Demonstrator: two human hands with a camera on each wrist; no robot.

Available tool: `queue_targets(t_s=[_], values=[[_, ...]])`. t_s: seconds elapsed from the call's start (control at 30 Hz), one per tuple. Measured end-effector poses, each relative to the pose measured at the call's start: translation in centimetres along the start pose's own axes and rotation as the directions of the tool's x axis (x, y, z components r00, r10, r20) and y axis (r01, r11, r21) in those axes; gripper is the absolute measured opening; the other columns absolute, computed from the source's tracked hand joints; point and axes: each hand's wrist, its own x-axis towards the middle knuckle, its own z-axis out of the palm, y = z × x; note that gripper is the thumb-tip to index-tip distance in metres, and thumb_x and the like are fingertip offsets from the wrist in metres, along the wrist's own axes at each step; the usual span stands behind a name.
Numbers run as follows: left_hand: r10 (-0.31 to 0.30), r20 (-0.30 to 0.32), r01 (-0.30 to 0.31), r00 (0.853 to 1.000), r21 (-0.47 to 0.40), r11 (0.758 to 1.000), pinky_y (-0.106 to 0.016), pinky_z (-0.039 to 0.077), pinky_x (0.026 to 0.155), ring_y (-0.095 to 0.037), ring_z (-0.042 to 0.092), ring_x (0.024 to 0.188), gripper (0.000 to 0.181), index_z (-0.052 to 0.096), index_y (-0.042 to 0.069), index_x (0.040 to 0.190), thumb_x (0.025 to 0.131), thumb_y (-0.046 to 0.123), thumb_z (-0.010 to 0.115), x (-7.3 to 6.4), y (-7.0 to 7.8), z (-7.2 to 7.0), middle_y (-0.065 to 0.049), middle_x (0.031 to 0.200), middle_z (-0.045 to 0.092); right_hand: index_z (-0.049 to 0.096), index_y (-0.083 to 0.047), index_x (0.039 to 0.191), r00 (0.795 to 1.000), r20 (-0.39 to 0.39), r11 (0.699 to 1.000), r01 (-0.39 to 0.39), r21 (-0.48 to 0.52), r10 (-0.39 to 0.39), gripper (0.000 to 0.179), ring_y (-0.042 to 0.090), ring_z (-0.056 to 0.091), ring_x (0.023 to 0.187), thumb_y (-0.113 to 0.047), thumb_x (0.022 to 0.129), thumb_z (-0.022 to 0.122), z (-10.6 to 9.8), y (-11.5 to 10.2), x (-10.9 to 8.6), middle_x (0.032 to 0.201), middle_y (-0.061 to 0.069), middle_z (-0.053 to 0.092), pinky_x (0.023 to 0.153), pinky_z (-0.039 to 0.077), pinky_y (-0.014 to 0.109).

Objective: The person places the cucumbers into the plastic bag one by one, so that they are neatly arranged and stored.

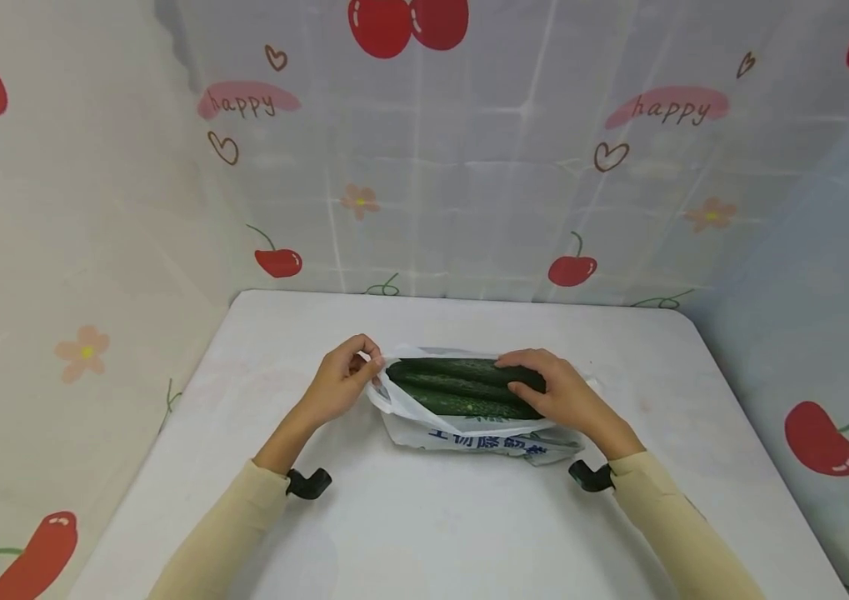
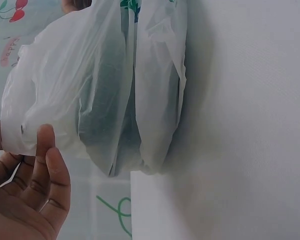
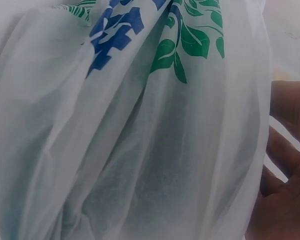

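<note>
A white plastic bag (image 1: 424,433) with blue characters lies on the table, its mouth spread upward. Several dark green cucumbers (image 1: 461,392) lie side by side inside. At the bag's left end my left hand (image 1: 342,379) pinches the rim; the left wrist view shows its fingers (image 2: 46,140) at the edge of the thin plastic (image 2: 45,100). My right hand (image 1: 559,392) reaches into the mouth from the right, fingers and thumb around the right part of a cucumber. In the right wrist view, bag plastic (image 3: 190,150) hides most of that grip.
A white tabletop (image 1: 439,533) lies under the bag. Behind it and at both sides hang curtains (image 1: 454,167) printed with cherries, hearts and flowers. A black wrist mount (image 1: 309,483) sits at the left cuff, another mount (image 1: 591,477) at the right.
</note>
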Motion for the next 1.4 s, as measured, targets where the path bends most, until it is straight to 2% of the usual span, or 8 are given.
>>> queue_targets(t_s=[0.23, 0.4, 0.57, 0.73, 0.83, 0.97, 1.13, 1.4], values=[[-0.014, 0.018, 0.014, 1.0, 0.009, 1.0, -0.026, 0.049, 0.068, -0.015, 0.067, 0.076, 0.008, 0.063, 0.015, 0.108, 0.108, 0.022, 0.066, -0.1, -0.3, 0.2, -0.009, 0.095, 0.068, 0.067, -0.013, 0.141, 0.999, -0.025, 0.999, -0.041, 0.0, 0.041, 0.042, 0.034, 0.064, 0.136, -0.014, 0.101, 0.077, -0.4, 0.6, -0.4, 0.143, 0.01, 0.07, 0.112, 0.052, 0.059], [-0.005, 0.031, 0.004, 1.0, 0.017, 1.0, -0.026, 0.049, 0.067, -0.016, 0.065, 0.076, 0.009, 0.064, 0.013, 0.109, 0.108, 0.021, 0.066, -0.1, -0.4, 0.3, -0.01, 0.097, 0.068, 0.067, -0.014, 0.142, 0.988, -0.075, 0.991, -0.13, 0.042, 0.133, 0.034, 0.04, 0.061, 0.138, -0.018, 0.107, 0.067, -1.7, 1.8, -1.0, 0.145, 0.013, 0.068, 0.114, 0.047, 0.068], [-0.001, 0.02, 0.001, 1.0, 0.026, 1.0, -0.025, 0.048, 0.067, -0.017, 0.065, 0.075, 0.006, 0.064, 0.016, 0.108, 0.108, 0.021, 0.066, 0.1, -0.2, 0.1, -0.007, 0.094, 0.068, 0.065, -0.006, 0.142, 0.952, -0.112, 0.959, -0.283, 0.027, 0.285, 0.034, 0.046, 0.06, 0.136, -0.019, 0.112, 0.058, -3.2, 4.3, -1.9, 0.147, 0.022, 0.065, 0.113, 0.047, 0.07], [-0.003, 0.021, 0.003, 1.0, 0.032, 0.999, -0.025, 0.049, 0.067, -0.016, 0.064, 0.076, 0.006, 0.064, 0.016, 0.108, 0.107, 0.021, 0.067, 0.1, -0.2, 0.1, -0.007, 0.096, 0.067, 0.064, 0.0, 0.142, 0.892, 0.045, 0.894, -0.449, -0.02, 0.449, 0.044, 0.052, 0.062, 0.131, -0.029, 0.109, 0.063, -3.9, 6.4, -2.7, 0.147, 0.029, 0.063, 0.108, 0.051, 0.07], [0.001, 0.019, -0.002, 1.0, 0.032, 0.999, -0.025, 0.049, 0.067, -0.016, 0.063, 0.077, 0.006, 0.064, 0.015, 0.108, 0.107, 0.02, 0.067, 0.0, -0.2, 0.2, -0.008, 0.098, 0.067, 0.068, 0.0, 0.137, 0.868, 0.078, 0.872, -0.488, -0.051, 0.49, 0.044, 0.049, 0.065, 0.122, -0.032, 0.107, 0.066, -3.8, 7.2, -2.8, 0.142, 0.029, 0.066, 0.102, 0.055, 0.067], [0.009, 0.017, -0.01, 1.0, 0.022, 1.0, -0.025, 0.049, 0.067, -0.016, 0.064, 0.076, 0.007, 0.064, 0.015, 0.108, 0.108, 0.021, 0.066, 0.0, -0.3, 0.2, -0.011, 0.098, 0.067, 0.075, 0.0, 0.123, 0.881, -0.021, 0.879, -0.473, -0.058, 0.473, 0.031, 0.034, 0.067, 0.096, -0.025, 0.107, 0.067, -3.6, 7.9, -2.5, 0.114, 0.023, 0.076, 0.083, 0.059, 0.047], [0.015, 0.005, -0.015, 1.0, 0.019, 1.0, -0.025, 0.049, 0.066, -0.015, 0.065, 0.075, 0.007, 0.063, 0.015, 0.108, 0.108, 0.022, 0.066, 0.1, -0.5, 0.1, -0.012, 0.095, 0.067, 0.075, -0.004, 0.113, 0.895, -0.235, 0.917, -0.397, -0.029, 0.38, 0.021, 0.018, 0.061, 0.076, -0.021, 0.108, 0.064, -4.6, 7.2, -1.1, 0.09, 0.016, 0.075, 0.064, 0.047, 0.029], [0.009, -0.061, -0.009, 0.998, 0.011, 1.0, -0.025, 0.048, 0.065, -0.02, 0.066, 0.075, 0.006, 0.064, 0.016, 0.108, 0.108, 0.021, 0.066, 0.6, -0.3, -0.4, -0.006, 0.097, 0.066, 0.075, -0.007, 0.11, 0.856, -0.464, 0.963, -0.27, -0.024, 0.228, 0.015, 0.007, 0.048, 0.063, -0.019, 0.106, 0.065, -8.2, 2.6, 2.0, 0.088, 0.013, 0.072, 0.057, 0.04, 0.024]])
